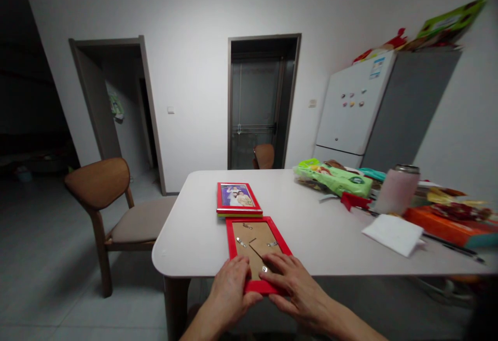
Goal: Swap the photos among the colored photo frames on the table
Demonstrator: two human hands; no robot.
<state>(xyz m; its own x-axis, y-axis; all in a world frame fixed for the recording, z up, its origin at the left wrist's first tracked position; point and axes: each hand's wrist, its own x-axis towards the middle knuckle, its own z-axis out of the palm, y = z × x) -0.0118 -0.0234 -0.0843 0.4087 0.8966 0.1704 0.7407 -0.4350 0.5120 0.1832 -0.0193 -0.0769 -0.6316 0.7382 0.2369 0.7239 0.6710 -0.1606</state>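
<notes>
A red photo frame (231,236) lies face down at the table's near edge, its brown backing board (259,233) facing up. Small metal clips and a hanger show on the board, and a thin dark line marks its middle. My left hand (232,288) holds the near left corner, fingers on top and thumb along the near edge. At the near right corner, my right hand (292,285) grips the frame the same way, its fingertips resting on the board by a metal clip. Just beyond lies a stack of frames, topped by a red-framed photo (238,195).
The white table (194,216) carries a green packet (342,179), a pink bottle (397,189), white paper (392,234), an orange box (439,224) and a black pen (455,247) on its right. A wooden chair (97,182) stands left. Behind are a fridge (350,107) and doorways.
</notes>
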